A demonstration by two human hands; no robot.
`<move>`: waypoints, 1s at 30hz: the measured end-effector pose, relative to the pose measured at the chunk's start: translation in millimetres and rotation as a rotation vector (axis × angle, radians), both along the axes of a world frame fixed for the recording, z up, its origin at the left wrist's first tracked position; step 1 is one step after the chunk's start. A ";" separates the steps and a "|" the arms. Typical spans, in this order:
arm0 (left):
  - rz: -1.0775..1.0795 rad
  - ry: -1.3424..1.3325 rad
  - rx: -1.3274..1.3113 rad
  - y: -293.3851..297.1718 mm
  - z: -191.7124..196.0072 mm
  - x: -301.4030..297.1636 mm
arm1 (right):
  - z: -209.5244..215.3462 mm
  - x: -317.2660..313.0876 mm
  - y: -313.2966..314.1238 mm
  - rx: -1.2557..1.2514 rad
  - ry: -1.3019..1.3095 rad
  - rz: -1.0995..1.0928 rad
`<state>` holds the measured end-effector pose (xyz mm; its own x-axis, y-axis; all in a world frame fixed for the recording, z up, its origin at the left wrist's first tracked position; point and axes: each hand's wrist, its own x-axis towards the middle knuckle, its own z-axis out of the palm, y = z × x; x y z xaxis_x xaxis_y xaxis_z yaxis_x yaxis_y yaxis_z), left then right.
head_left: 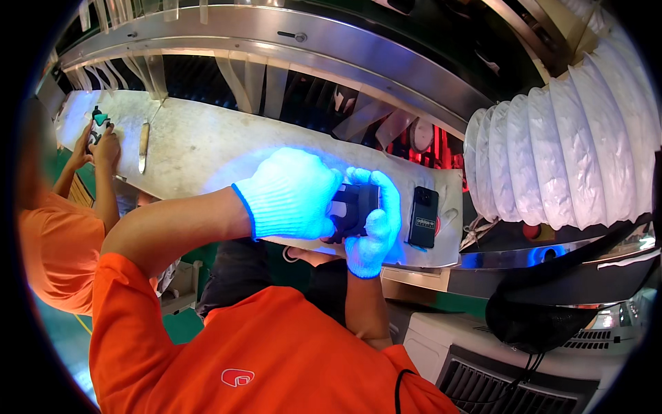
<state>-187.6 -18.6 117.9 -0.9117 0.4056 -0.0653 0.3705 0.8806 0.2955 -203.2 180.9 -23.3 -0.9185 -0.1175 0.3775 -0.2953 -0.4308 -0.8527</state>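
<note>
White knit gloves, glowing blue under the light, cover both of my hands. My left hand (293, 193) is closed in a fist against the left side of a dark shoe-like piece (350, 210) with pale patches. My right hand (380, 224) wraps round the right end of that piece, with its thumb in front and its fingers curled over the far edge. Both hands hold it above the near edge of the pale worktable (207, 141). Much of the piece is hidden by the gloves, and my left fingertips do not show. Just right of my right hand lies a black phone (423, 217).
A knife (143, 148) with a pale handle lies on the table's left part. Beyond it, a co-worker's hands (103, 145) hold a small green, black and white item. Metal machinery with hanging clear strips (248, 86) runs behind the table. A white ribbed duct (552, 152) bulges at right.
</note>
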 end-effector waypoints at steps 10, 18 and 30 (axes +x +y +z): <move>0.006 -0.071 -0.032 2.5 6.5 2.7 | -4.1 0.7 1.2 0.012 0.055 -0.004; 0.006 -0.126 -0.033 10.6 3.4 6.8 | 1.5 15.9 7.0 0.099 0.059 -0.074; 0.039 0.420 0.269 20.1 -62.0 95.8 | 16.0 66.0 34.7 0.138 0.081 -0.008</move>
<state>-91.8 1.5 56.0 -0.8514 0.3228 0.4134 0.4748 0.8092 0.3460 -137.2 215.6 -7.4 -0.8869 -0.1661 0.4310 -0.3685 -0.3084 -0.8770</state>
